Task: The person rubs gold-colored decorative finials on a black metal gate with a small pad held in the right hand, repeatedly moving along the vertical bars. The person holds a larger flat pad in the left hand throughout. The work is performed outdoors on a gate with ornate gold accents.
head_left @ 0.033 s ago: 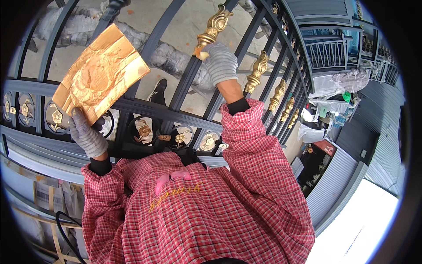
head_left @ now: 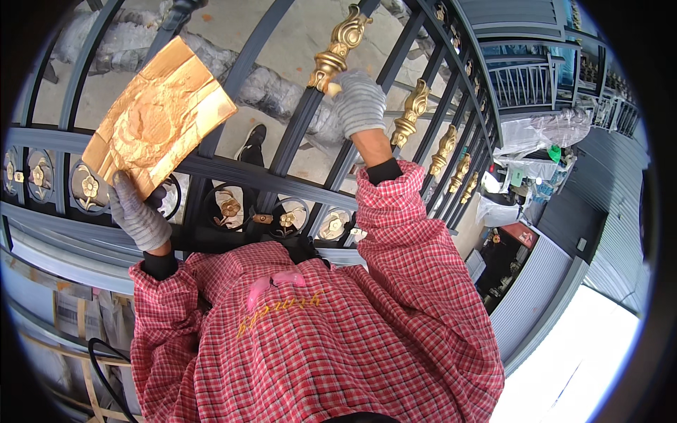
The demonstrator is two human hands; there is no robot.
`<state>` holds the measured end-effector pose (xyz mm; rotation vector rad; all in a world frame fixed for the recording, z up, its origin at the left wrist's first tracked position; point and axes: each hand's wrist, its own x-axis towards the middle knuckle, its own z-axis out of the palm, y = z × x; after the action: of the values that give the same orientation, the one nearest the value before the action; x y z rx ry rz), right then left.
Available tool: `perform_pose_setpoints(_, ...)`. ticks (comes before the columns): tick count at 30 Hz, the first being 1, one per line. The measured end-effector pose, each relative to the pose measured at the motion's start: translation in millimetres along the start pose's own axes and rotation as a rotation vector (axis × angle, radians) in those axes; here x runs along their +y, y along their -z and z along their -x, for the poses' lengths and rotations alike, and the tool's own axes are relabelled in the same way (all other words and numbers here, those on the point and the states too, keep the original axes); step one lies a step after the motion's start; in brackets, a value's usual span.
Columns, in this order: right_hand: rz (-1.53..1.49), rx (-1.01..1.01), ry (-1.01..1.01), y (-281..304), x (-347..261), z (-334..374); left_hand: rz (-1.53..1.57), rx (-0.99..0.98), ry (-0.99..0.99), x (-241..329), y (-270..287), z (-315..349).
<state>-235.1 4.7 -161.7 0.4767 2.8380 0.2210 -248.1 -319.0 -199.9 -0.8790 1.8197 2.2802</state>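
My left hand (head_left: pixel 137 215), in a grey glove, grips the lower edge of a creased piece of gold-painted cardboard (head_left: pixel 176 106), tilted above the dark metal fence. A rounder, rougher patch of gold marks its middle. My right hand (head_left: pixel 358 106), also gloved in grey, is closed beside the lower end of a gold scroll ornament (head_left: pixel 340 49) on a fence bar (head_left: pixel 300 127). A small yellowish piece (head_left: pixel 334 89) shows at its fingertips, next to the ornament's base. What that piece is, I cannot make out, and most of the fingers are hidden behind the hand.
More gold ornaments (head_left: pixel 410 113) sit on the bars to the right. Gold flowers in rings (head_left: pixel 288 218) line the near rail. Plastic-wrapped bundles (head_left: pixel 271 92) lie on the ground beyond the bars. Wooden framing (head_left: pixel 88 381) stands at lower left, a covered bench (head_left: pixel 536 134) at right.
My right hand has shifted slightly right and toward me, away from the ornament's base. The cardboard and my left hand have moved very slightly left.
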Motion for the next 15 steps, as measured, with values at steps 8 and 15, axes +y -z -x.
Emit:
perform_pose_setpoints(8,-0.101,0.127,-0.094,7.9,-12.6,9.3,-0.047,-0.009,-0.050,0.4,-8.5,0.9)
perform_pose_setpoints(15,0.034,0.168,0.060,23.7,-6.1,-3.2,-0.089,0.023,-0.082,-7.7,-2.4,0.0)
